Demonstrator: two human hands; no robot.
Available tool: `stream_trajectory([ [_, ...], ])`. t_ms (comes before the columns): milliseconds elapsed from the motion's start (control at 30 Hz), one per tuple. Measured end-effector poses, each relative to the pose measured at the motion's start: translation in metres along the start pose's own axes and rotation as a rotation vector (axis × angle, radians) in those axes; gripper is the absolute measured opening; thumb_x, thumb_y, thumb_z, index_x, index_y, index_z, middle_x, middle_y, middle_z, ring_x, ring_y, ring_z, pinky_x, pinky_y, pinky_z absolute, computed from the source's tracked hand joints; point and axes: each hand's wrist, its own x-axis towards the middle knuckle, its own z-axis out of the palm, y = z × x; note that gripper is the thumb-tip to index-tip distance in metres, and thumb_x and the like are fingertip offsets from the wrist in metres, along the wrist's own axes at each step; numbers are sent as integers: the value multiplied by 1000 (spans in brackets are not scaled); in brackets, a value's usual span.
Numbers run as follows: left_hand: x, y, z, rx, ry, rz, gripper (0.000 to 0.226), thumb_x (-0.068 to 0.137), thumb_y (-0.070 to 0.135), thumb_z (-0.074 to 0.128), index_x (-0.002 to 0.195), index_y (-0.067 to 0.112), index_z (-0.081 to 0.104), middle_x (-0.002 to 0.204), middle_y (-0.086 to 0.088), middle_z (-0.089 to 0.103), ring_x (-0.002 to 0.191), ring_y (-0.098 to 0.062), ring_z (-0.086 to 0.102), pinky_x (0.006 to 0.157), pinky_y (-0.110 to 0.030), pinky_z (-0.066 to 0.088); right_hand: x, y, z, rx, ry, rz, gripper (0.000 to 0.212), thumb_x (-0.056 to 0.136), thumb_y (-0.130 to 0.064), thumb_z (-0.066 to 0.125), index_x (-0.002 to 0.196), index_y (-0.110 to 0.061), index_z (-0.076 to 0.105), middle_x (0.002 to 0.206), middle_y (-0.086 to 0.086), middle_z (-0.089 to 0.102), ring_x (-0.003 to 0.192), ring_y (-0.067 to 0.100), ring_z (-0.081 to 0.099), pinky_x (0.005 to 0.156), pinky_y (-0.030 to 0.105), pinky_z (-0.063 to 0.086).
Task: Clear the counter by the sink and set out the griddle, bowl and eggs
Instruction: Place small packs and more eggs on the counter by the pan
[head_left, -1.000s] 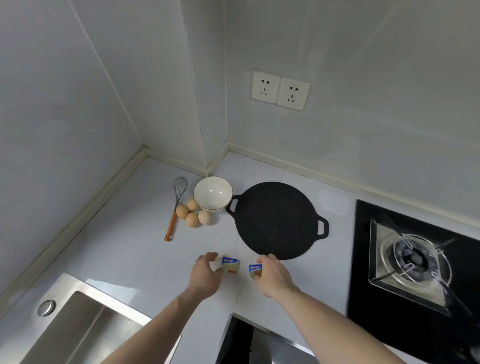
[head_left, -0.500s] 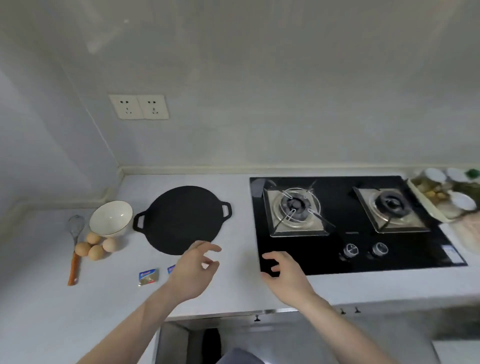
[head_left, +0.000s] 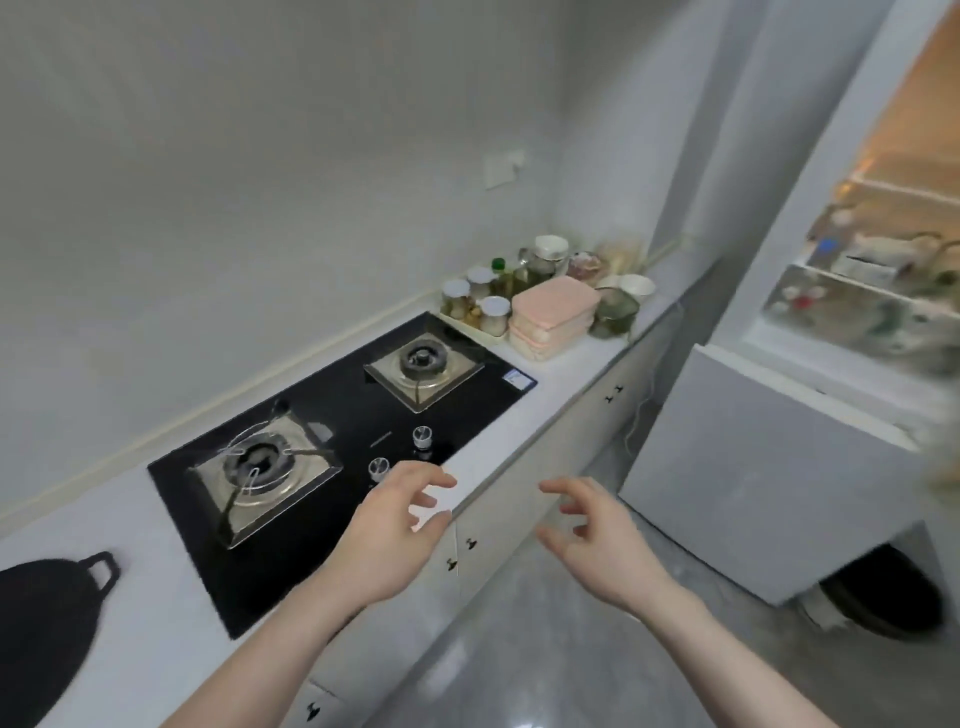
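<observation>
**Both hands free above the bench edge, griddle at far left**

I see the black griddle (head_left: 41, 623) at the far left, lying flat on the white bench (head_left: 156, 649), one loop handle pointing toward the hob; only part of it is in view. The bowl and eggs are out of view from here.

Just right of it sits the black glass gas hob (head_left: 332, 447), with two burners and two knobs near its front edge.

My left hand (head_left: 387, 535) hangs over the hob's front right corner and the bench edge, fingers loosely spread and curled a little, holding nothing. My right hand (head_left: 597, 540) floats past the bench edge, over the floor (head_left: 519, 649) and in front of the cabinet doors (head_left: 524, 499), fingers apart and lightly bent, also holding nothing. The two hands are near each other but not touching.

Further along the bench, at its far end, stand lidded jars (head_left: 478, 301), a stack of pink containers (head_left: 553, 317) and a white bowl-like dish, blurred.

At the far right an open fridge (head_left: 857, 291) shows lit shelves; its contents are too blurred to name.
</observation>
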Motion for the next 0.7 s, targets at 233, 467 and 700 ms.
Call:
stream_trajectory([
  [233, 86, 92, 77, 49, -231, 243, 30, 93, 20, 70, 116, 39, 64, 126, 25, 53, 106, 3, 60, 87, -16, 49, -57, 77, -125, -22, 341, 230, 44, 87, -30, 73, 129, -35, 60, 125, -20, 52, 110, 0, 56, 94, 23, 49],
  [467, 156, 153, 149, 13, -396, 429, 30, 92, 24, 71, 115, 41, 64, 125, 30, 53, 106, 2, 61, 88, -23, 52, -96, 134, -214, -184, 587, 442, 47, 85, -34, 75, 130, -33, 61, 130, -16, 49, 120, 9, 53, 103, 30, 44],
  [700, 201, 205, 214, 61, -517, 561, 28, 93, 22, 69, 117, 37, 64, 126, 26, 51, 107, 6, 57, 83, -8, 43, -109, 181, -280, -283, 684, 701, 53, 86, -28, 76, 136, -20, 59, 140, 3, 53, 133, 26, 48, 105, 32, 37],
])
